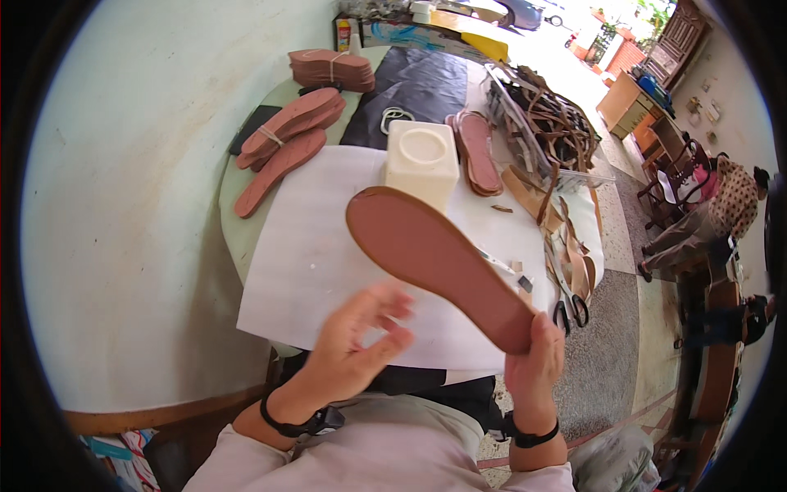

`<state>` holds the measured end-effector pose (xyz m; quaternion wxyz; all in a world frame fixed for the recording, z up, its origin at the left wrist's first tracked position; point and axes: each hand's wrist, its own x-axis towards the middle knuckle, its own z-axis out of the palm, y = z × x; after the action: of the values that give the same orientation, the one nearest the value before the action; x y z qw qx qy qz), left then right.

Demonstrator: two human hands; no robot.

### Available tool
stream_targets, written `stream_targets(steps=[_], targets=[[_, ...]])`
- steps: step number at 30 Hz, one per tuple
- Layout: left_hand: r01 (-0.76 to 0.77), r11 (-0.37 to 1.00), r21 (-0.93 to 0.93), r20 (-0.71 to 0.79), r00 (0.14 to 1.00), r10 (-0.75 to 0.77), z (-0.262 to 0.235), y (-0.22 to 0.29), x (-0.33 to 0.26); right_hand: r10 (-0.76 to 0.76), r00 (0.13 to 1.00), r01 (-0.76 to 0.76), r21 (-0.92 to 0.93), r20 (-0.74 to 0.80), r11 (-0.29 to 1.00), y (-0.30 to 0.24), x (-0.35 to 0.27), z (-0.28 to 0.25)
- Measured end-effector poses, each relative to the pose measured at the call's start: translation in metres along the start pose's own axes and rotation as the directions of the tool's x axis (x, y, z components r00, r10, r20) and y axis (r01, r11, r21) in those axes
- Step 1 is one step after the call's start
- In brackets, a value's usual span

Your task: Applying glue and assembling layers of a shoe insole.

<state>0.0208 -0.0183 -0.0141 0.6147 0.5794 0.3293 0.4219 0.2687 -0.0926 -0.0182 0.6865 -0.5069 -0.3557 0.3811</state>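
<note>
A reddish-brown shoe sole (434, 250) is held up over the white sheet (303, 271) on the table, its broad end pointing to the far left. My right hand (537, 357) grips its narrow heel end, thumb on the upper face. Below the sole, my left hand (361, 336) is apart from it, fingers loosely curled with a gap between thumb and fingers and nothing between them. Just behind the sole stands a cream plastic container (422, 160) with a round recess on top. Beside that lies a small stack of similar soles (477, 156).
Banded soles (291, 127) and another bundle (332, 70) lie at the far left. A clear bin (512, 123) of leather strips stands at the far right. Scissors (571, 316) and loose strips (578, 254) lie along the right edge. Two people are in the background at right.
</note>
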Motion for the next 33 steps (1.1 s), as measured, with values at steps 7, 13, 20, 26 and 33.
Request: stream_targets(steps=[7,13,20,26,33], targets=[[0.015,0.930,-0.367,-0.035,0.999,-0.030,0.028,-0.008,0.004,0.049,0.975,-0.025,-0.113,0.216,0.993,0.020,-0.033,0.038],[0.019,0.987,-0.160,-0.032,0.999,-0.025,0.017,0.006,0.002,0.061,0.910,0.057,-0.269,0.411,0.961,0.004,-0.018,0.042],[0.086,0.994,-0.069,0.159,0.985,-0.074,0.016,0.003,0.000,-0.005,0.849,0.297,-0.470,0.528,0.831,-0.008,-0.007,0.038],[0.133,0.991,0.036,0.321,0.937,-0.137,0.021,0.004,-0.001,-0.126,0.851,0.397,-0.468,0.510,0.789,0.000,-0.002,0.034],[0.127,0.989,0.072,0.428,0.892,-0.145,0.023,0.003,-0.002,-0.119,0.882,0.319,-0.390,0.456,0.864,-0.008,0.005,0.036]])
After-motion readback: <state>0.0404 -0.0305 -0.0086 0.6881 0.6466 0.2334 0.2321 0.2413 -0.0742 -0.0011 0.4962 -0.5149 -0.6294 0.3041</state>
